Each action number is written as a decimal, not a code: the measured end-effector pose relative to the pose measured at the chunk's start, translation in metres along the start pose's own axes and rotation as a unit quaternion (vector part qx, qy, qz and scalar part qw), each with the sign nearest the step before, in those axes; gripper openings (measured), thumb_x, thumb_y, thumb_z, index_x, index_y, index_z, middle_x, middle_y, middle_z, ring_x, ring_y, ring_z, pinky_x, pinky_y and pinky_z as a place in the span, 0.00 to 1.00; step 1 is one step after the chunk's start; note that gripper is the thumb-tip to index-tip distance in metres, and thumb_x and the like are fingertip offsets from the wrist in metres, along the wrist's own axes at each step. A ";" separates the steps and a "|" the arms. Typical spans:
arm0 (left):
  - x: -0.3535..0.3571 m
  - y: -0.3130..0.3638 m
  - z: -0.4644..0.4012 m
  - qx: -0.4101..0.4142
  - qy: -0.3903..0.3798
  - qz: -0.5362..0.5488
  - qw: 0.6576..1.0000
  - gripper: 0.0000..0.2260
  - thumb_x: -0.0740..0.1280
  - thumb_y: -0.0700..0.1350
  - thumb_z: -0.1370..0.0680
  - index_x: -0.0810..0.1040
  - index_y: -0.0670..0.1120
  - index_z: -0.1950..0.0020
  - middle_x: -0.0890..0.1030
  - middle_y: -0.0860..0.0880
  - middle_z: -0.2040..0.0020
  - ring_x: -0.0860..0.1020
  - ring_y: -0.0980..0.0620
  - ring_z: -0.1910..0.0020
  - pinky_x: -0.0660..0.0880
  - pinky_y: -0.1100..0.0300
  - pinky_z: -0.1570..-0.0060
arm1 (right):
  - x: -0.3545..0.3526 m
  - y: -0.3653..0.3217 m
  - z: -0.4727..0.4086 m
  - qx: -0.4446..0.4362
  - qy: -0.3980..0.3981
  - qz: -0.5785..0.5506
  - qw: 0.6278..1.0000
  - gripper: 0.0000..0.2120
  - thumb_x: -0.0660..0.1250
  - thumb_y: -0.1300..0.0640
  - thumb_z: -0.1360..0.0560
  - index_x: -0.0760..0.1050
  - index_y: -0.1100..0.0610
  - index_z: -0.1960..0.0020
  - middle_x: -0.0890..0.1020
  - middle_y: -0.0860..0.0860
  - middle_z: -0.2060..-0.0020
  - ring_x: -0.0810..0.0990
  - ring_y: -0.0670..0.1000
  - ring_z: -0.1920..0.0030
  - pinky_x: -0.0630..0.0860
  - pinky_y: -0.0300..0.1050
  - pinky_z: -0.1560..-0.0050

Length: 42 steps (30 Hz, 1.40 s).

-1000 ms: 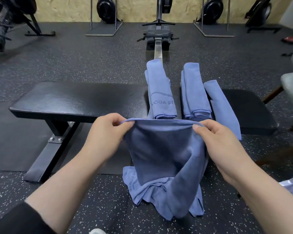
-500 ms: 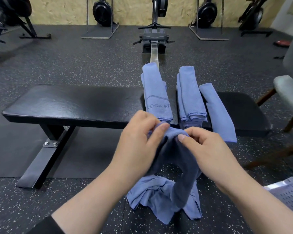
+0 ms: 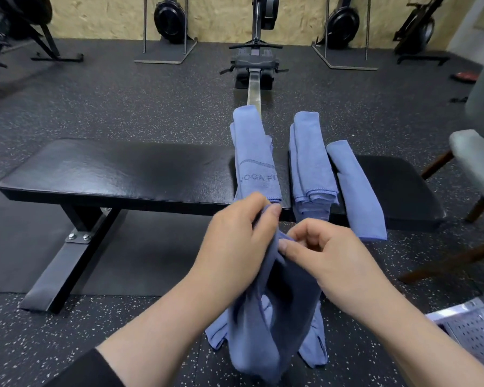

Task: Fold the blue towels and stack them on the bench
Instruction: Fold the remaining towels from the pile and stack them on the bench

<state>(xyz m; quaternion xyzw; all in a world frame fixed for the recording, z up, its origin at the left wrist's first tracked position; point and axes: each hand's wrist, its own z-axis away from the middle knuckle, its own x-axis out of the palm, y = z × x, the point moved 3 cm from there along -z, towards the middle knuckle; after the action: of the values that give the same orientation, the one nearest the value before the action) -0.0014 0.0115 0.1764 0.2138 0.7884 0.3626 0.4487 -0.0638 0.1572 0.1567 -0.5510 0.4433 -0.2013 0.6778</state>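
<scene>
On the bench three folded towels already lie; left hand and right hand pinch a fourth towel, half-folded.

The light is even and fairly dim, soft and from overhead, with no hard-edged shadows. The black bench top carries a pale, diffuse sheen along its far left part, and a soft shadow lies on the mat under it. The steel rail beyond glints mildly. The far wall is the brightest area, warm and flat. Wide-angle distortion bends the scene: the bench edge bows and the stands at far left and far right lean outward. The hands show slight motion blur at the fingertips. Detail is soft overall, with some smearing in the speckled floor near the corners.
</scene>
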 end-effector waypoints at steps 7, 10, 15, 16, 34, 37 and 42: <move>-0.039 -0.016 -0.013 -0.050 0.164 0.039 0.984 0.15 0.63 0.48 0.17 0.70 0.43 0.62 0.72 0.47 0.65 0.67 0.55 0.67 0.66 0.68 0.65 | -0.008 0.002 0.001 0.013 -0.003 0.019 1.000 0.12 0.76 0.49 0.27 0.79 0.55 0.62 0.73 0.51 0.73 0.65 0.45 0.71 0.61 0.36 0.70; -0.045 -0.027 -0.015 -0.061 0.157 0.020 0.985 0.17 0.62 0.49 0.16 0.68 0.41 0.61 0.70 0.44 0.66 0.64 0.55 0.68 0.66 0.65 0.65 | -0.010 0.000 0.002 0.025 -0.002 -0.024 0.999 0.08 0.75 0.49 0.25 0.80 0.52 0.59 0.77 0.54 0.70 0.69 0.48 0.68 0.66 0.42 0.66; -0.038 -0.026 -0.012 -0.008 0.102 -0.022 0.995 0.16 0.60 0.48 0.16 0.72 0.41 0.59 0.74 0.51 0.62 0.72 0.53 0.60 0.69 0.61 0.55 | -0.009 -0.002 0.002 0.035 0.009 -0.063 0.997 0.07 0.69 0.57 0.21 0.82 0.50 0.57 0.84 0.49 0.65 0.79 0.46 0.64 0.73 0.42 0.64; -0.038 -0.024 -0.011 0.012 0.102 -0.020 0.995 0.15 0.60 0.48 0.16 0.75 0.42 0.58 0.77 0.51 0.59 0.74 0.54 0.56 0.70 0.62 0.52 | -0.009 -0.004 0.002 0.028 0.013 -0.066 0.997 0.07 0.69 0.59 0.21 0.82 0.51 0.57 0.84 0.48 0.65 0.79 0.45 0.63 0.74 0.42 0.62; 0.001 -0.015 0.001 0.030 -0.172 -0.130 0.976 0.13 0.58 0.59 0.18 0.73 0.51 0.54 0.76 0.53 0.64 0.76 0.47 0.58 0.72 0.50 0.55 | -0.011 -0.006 -0.001 -0.030 0.004 0.007 1.000 0.07 0.69 0.58 0.21 0.82 0.47 0.54 0.86 0.45 0.58 0.84 0.49 0.53 0.79 0.52 0.44; -0.007 -0.019 -0.003 0.006 -0.115 -0.096 0.989 0.15 0.57 0.60 0.20 0.72 0.50 0.55 0.78 0.51 0.65 0.76 0.46 0.60 0.73 0.49 0.56 | -0.015 -0.003 -0.002 -0.020 0.006 0.021 1.000 0.03 0.72 0.53 0.23 0.81 0.50 0.56 0.84 0.51 0.62 0.80 0.51 0.61 0.77 0.54 0.52; -0.035 -0.036 -0.015 -0.087 0.043 -0.067 0.993 0.14 0.61 0.55 0.18 0.73 0.49 0.59 0.78 0.53 0.66 0.76 0.49 0.60 0.71 0.51 0.57 | -0.020 0.004 -0.003 0.010 -0.004 0.057 0.998 0.11 0.71 0.47 0.23 0.78 0.53 0.59 0.76 0.50 0.72 0.67 0.47 0.70 0.66 0.44 0.66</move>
<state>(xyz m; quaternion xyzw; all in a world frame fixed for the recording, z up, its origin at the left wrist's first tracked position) 0.0027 -0.0401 0.1736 0.1045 0.7854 0.4074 0.4542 -0.0778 0.1724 0.1605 -0.5190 0.4686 -0.1648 0.6956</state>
